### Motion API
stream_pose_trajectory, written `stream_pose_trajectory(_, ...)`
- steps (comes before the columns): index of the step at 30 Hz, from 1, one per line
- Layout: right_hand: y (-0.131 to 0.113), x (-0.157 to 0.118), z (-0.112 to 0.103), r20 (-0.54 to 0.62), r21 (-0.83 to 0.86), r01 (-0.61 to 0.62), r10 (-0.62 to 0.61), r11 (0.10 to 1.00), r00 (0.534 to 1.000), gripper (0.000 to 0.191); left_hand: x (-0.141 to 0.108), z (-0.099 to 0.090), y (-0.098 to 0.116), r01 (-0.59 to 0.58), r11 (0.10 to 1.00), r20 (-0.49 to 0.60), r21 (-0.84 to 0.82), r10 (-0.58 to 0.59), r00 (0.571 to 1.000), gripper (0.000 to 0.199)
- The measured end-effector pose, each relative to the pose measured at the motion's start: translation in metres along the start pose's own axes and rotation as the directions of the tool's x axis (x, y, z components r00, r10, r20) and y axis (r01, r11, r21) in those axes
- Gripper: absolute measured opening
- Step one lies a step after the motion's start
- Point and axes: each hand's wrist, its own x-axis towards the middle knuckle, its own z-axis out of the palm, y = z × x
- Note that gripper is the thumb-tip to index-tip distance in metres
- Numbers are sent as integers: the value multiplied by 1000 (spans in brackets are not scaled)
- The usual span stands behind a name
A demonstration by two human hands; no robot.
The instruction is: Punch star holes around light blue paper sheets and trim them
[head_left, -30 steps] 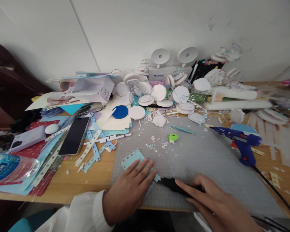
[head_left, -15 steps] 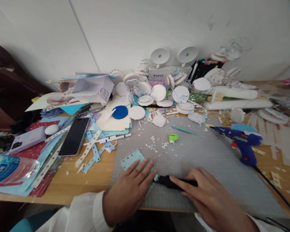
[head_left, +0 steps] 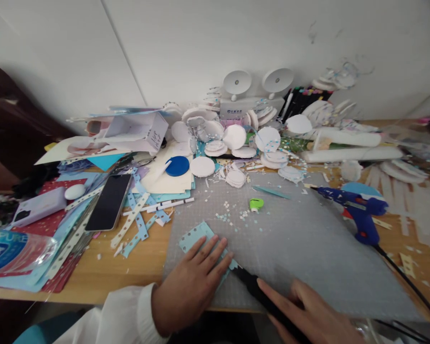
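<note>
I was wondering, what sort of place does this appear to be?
Most likely a papercraft workspace: there is a grey gridded cutting mat, a blue plastic hot-glue gun, and a light-blue paper piece with punched holes under the left hand.

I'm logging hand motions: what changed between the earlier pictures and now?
The right hand has moved toward the person, swinging the rear of the long, black, rod-shaped tool the same way; its tip stays by the light blue, hole-punched paper strip. Nothing was grasped or released. The left hand stays flat on the strip; the blue pistol-shaped glue gun lies as before.
</note>
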Motion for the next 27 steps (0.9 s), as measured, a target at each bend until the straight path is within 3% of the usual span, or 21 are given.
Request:
stream_pose_trajectory(11,1,-2,8,33,82,-56,54,995,998,38,1,-2,0,8,1000,-81,19,-6,997,52)
stream_pose_trajectory(27,5,5,6,47,97,-48,44,994,998,39,-1,0,-1,-9,999,-73,35,11,997,51)
